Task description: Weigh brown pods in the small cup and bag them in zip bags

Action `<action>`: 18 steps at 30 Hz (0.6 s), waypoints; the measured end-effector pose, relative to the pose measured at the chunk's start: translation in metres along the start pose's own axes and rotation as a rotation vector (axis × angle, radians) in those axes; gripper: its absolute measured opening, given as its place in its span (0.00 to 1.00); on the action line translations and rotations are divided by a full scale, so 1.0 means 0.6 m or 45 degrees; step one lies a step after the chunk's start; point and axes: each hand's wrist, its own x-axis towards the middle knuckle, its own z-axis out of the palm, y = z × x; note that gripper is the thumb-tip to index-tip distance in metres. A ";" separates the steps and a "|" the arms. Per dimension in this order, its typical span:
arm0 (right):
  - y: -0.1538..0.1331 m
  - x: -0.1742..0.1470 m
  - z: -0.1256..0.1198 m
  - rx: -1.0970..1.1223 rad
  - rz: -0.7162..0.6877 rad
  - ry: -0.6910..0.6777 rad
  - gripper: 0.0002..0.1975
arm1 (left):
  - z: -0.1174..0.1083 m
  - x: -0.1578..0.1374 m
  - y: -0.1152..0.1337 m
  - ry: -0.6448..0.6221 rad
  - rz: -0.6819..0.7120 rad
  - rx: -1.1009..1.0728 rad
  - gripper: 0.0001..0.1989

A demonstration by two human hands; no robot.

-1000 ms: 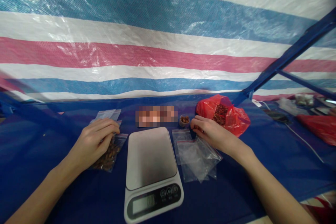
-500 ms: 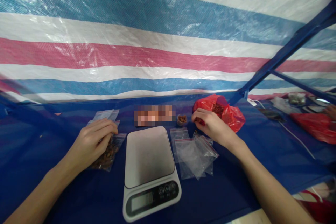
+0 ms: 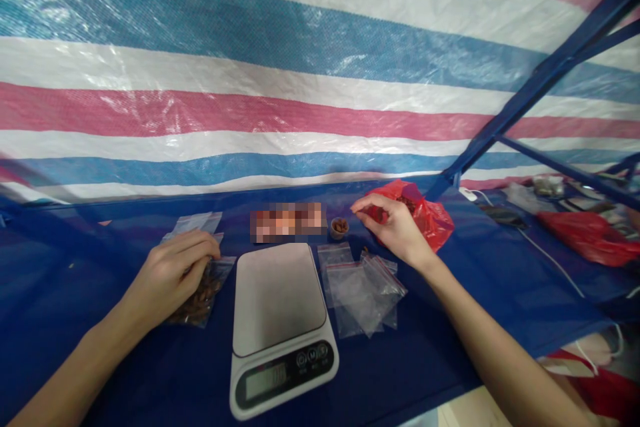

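Observation:
My left hand (image 3: 183, 267) is closed over the upper part of a clear zip bag (image 3: 203, 303) filled with brown, nut-like pieces. Its fingertips are curled at the bag's top edge. My right hand (image 3: 393, 223) hovers between a small cup (image 3: 339, 228) of brown pieces and an opened red plastic bag (image 3: 435, 220). Thumb and forefinger come together in a pinch just right of the cup; anything between the tips is too small to make out. A white kitchen scale (image 3: 280, 300) stands between my hands, its plate bare.
Several flat clear zip bags (image 3: 363, 297) overlap right of the scale. More zip bags (image 3: 195, 221) lie behind my left hand. A pixelated item (image 3: 287, 222) sits behind the scale. Striped sheeting (image 3: 250, 107) hangs at the back; a blue frame bar (image 3: 520, 103) slants at right.
My right hand has risen slightly and its fingers have straightened toward the cup. My left hand stays on the filled bag. The whole view has shifted a little.

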 end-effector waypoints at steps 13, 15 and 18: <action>0.033 -0.026 -0.022 -0.349 0.114 -0.642 0.06 | -0.001 0.002 0.000 -0.026 0.061 0.051 0.13; 0.035 -0.025 -0.026 -0.367 0.093 -0.611 0.07 | 0.000 0.001 -0.002 -0.027 0.075 0.058 0.13; 0.031 -0.019 -0.030 -0.343 0.078 -0.547 0.07 | 0.000 -0.001 -0.003 -0.036 0.078 0.068 0.13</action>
